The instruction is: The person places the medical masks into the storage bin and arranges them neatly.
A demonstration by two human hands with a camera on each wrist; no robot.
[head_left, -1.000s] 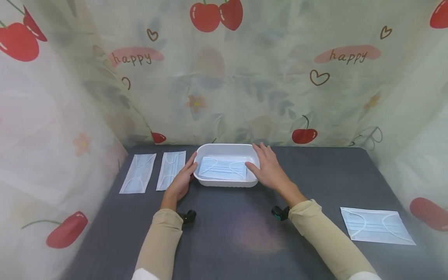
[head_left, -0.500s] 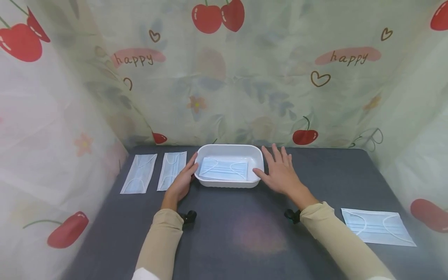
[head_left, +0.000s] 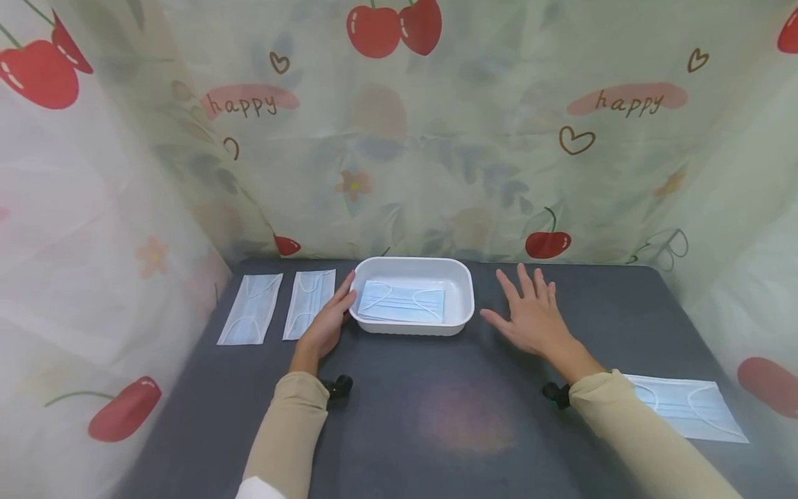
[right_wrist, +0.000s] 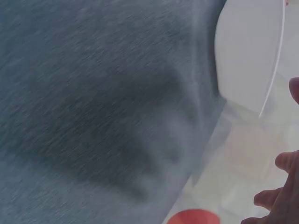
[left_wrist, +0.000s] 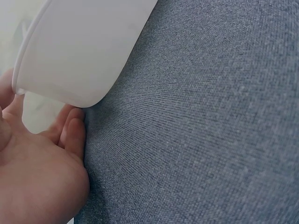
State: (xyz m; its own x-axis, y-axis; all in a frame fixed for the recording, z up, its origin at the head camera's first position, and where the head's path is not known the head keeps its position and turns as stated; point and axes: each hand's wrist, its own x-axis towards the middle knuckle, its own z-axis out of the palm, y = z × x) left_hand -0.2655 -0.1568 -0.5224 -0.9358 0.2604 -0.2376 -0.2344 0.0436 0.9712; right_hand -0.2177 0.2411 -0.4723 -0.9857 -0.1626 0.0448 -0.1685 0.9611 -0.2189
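A white plastic tub (head_left: pixel 411 330) stands at the far middle of the table, with a light blue face mask (head_left: pixel 402 302) lying flat inside it. My left hand (head_left: pixel 325 324) holds the tub's left end, the thumb at the rim. In the left wrist view, curled fingers (left_wrist: pixel 75 135) of that hand sit low beside the tub's wall (left_wrist: pixel 88 51). To the right of the tub, my right hand (head_left: pixel 530 319) is spread and holds nothing. The right wrist view shows its fingertips (right_wrist: pixel 267 199) apart from the tub (right_wrist: pixel 247 51).
Two face masks lie to the left of the tub, an outer mask (head_left: pixel 251 309) and an inner mask (head_left: pixel 309 303). Another mask (head_left: pixel 704 409) is at the right, partly behind my right sleeve (head_left: pixel 642 423). A printed curtain (head_left: pixel 411 159) borders the dark grey table (head_left: pixel 399 443).
My right hand has let go of the tub's right end and moved right, its fingers spreading. My left hand has stayed at the left end, and the mask remains in the tub.
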